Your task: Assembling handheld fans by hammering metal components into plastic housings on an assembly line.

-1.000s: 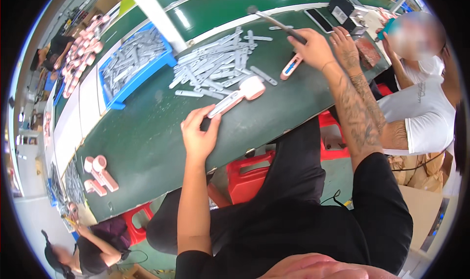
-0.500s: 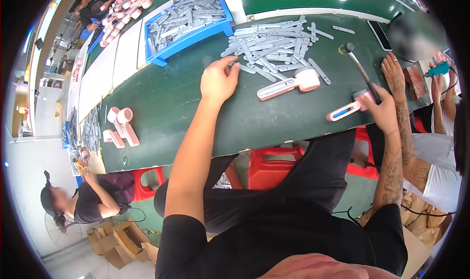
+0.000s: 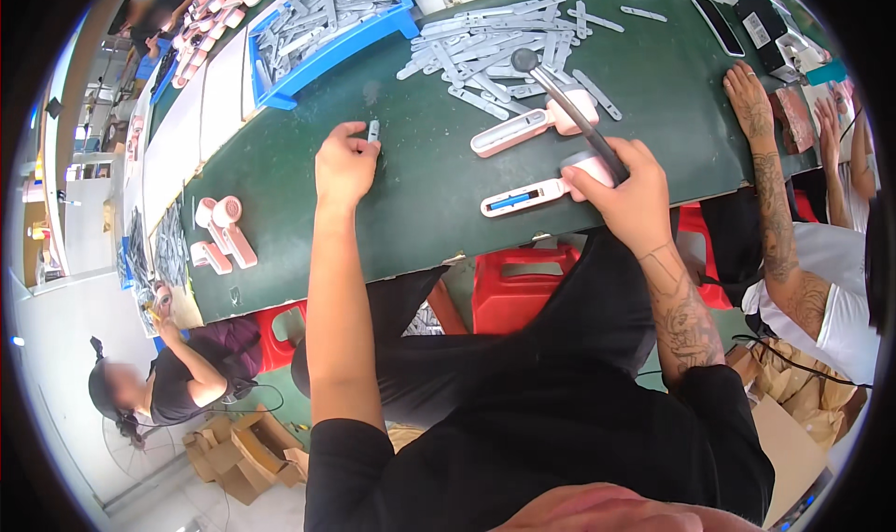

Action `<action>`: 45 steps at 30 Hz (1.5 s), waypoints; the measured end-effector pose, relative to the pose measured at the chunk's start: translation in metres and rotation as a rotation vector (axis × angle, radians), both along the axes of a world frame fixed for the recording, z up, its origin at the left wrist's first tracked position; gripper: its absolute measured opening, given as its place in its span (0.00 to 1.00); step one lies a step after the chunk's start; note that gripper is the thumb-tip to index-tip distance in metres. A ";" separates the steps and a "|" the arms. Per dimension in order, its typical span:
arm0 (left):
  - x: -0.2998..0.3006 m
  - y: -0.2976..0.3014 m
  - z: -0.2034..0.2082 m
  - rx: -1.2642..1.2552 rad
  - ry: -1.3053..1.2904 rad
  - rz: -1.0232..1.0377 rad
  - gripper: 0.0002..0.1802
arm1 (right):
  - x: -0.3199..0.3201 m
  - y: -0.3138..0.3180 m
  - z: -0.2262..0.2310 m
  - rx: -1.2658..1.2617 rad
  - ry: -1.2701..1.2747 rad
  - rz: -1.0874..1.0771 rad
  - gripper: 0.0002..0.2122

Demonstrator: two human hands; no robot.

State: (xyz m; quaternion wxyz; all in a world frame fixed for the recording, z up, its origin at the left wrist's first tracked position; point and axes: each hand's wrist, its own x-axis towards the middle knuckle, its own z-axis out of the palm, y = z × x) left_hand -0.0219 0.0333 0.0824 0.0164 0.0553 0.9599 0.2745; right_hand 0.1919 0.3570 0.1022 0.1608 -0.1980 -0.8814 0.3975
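Note:
My left hand (image 3: 345, 166) pinches a short-looking grey plastic strip (image 3: 374, 132) between thumb and fingers, over the green table. In my right hand (image 3: 635, 196) are a small hammer (image 3: 569, 112), its dark head up and to the left, and the round end of a pink handheld fan (image 3: 525, 199). That fan's handle points left and its open slot shows a blue battery-like part. Just beyond it lies a second pink fan (image 3: 511, 133) with a grey strip along its handle. A loose heap of grey strips (image 3: 481, 51) sits farther back.
A blue bin (image 3: 336, 54) full of grey strips stands at the back left. Several pink fans (image 3: 224, 229) lie at the table's left. A phone (image 3: 717, 25), a black box (image 3: 767, 30) and a co-worker's hand (image 3: 749, 107) are on the right. Red stools (image 3: 509, 294) stand below the table edge.
My left hand has moved left from the heap, with a grey strip now visible in it. My right hand has brought the hammer and slotted pink fan leftward, in front of the other fan.

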 end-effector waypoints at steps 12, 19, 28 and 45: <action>0.142 0.099 0.030 0.421 0.214 -0.685 0.14 | -0.003 -0.007 -0.001 0.000 -0.018 0.021 0.25; 0.144 0.110 0.004 0.471 0.265 -0.610 0.09 | -0.003 -0.009 -0.004 -0.009 -0.014 0.011 0.25; 0.145 0.119 -0.007 0.541 0.237 -0.542 0.09 | 0.001 -0.008 0.000 0.026 0.008 0.023 0.23; 0.146 0.114 -0.015 0.650 0.165 -0.515 0.06 | 0.109 0.016 0.054 -0.122 -0.206 0.318 0.23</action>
